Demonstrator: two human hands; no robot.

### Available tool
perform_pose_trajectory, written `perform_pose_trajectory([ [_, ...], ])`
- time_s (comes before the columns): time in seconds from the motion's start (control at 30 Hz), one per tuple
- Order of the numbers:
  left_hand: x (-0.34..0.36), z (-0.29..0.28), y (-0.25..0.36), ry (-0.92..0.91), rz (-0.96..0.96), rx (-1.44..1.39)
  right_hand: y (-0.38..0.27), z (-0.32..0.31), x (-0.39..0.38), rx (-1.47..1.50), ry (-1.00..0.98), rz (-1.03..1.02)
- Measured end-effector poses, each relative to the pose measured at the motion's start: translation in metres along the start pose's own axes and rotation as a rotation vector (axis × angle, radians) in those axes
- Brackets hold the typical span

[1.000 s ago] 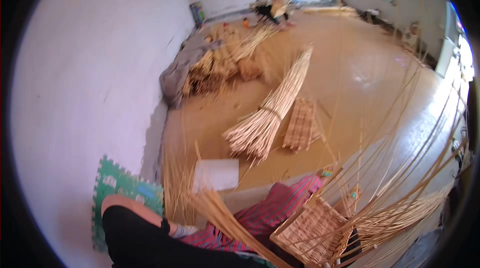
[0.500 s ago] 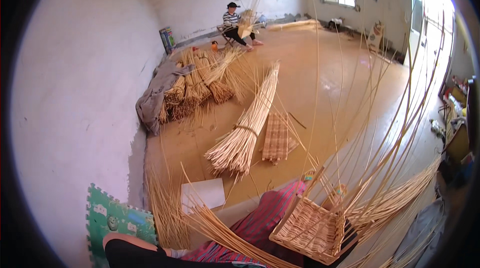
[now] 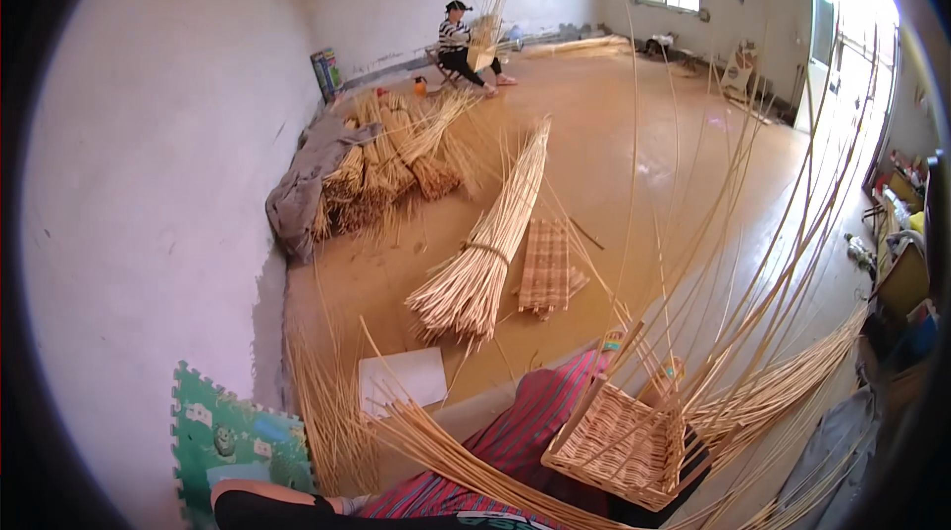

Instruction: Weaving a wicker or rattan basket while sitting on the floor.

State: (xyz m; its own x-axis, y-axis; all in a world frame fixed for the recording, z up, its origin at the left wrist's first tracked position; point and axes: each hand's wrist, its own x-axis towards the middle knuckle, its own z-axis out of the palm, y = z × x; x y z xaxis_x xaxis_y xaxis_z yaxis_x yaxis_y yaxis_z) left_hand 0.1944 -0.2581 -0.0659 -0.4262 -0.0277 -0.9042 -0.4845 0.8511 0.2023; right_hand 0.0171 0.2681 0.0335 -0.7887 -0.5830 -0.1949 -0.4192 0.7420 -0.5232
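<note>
Neither of my hands shows; only a bent limb in black cloth with some bare skin [image 3: 238,492] comes in at the lower left edge. A half-woven wicker basket [image 3: 619,441] lies tilted at the lower right, beside my lap, its long unwoven canes [image 3: 763,263] fanning up and to the right. A red striped cloth [image 3: 515,431] covers my lap. Across it lies a bunch of loose canes [image 3: 446,451]. Whether a hand touches the basket from below is hidden.
A tied cane bundle [image 3: 485,253] and a woven panel [image 3: 545,267] lie ahead. More bundles [image 3: 396,163] are heaped by the left wall. A green foam mat [image 3: 238,441] and white board [image 3: 401,379] lie at left. Another person [image 3: 461,45] sits far off, holding wickerwork.
The basket sits slightly higher and further right in view, and its long canes have shifted. The whole view has moved a little. The far person's pose differs slightly.
</note>
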Motion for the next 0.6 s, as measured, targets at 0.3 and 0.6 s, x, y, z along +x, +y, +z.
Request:
perform_pose_trajectory([
  [0.3, 0.006, 0.001, -0.007, -0.009, 0.001, 0.018, 0.0, -0.002, -0.007, 0.01, -0.072, 0.021],
  [0.6, 0.014, -0.002, -0.011, -0.006, -0.017, 0.071, 0.02, -0.004, -0.023, 0.104, -0.461, 0.107],
])
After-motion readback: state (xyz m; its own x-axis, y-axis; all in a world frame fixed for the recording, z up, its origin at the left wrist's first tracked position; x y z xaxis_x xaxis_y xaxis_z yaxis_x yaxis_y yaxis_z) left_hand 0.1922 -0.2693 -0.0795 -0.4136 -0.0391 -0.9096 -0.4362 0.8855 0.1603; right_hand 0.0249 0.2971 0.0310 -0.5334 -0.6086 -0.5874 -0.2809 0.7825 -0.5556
